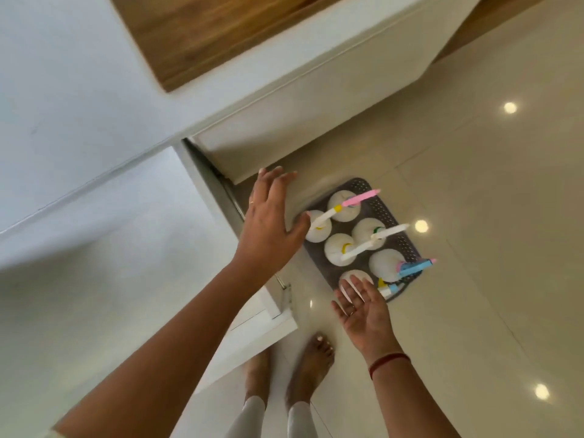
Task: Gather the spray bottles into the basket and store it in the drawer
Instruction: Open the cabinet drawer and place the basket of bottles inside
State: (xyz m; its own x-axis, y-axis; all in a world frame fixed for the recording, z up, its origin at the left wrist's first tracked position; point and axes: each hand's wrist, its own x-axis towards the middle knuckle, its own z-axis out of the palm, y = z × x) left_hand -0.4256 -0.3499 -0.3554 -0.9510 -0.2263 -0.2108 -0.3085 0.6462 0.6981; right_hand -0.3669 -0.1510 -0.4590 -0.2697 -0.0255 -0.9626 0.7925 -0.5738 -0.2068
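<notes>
A grey perforated basket (390, 216) sits on the glossy floor tiles, holding several white spray bottles (339, 249) with pink, white and blue nozzles. My left hand (270, 222) hovers above the basket's left edge, fingers spread, holding nothing. My right hand (363, 306) is palm up at the basket's near end, fingers apart and empty, in front of one bottle. To the left, a white drawer (221, 197) of the cabinet stands pulled out, its metal rail showing.
A white cabinet (284, 90) with a wooden top (202, 33) runs along the back. Its pulled-out drawer front (268, 324) juts toward my bare feet (309, 358). Shiny tiles (474, 216) extend to the right.
</notes>
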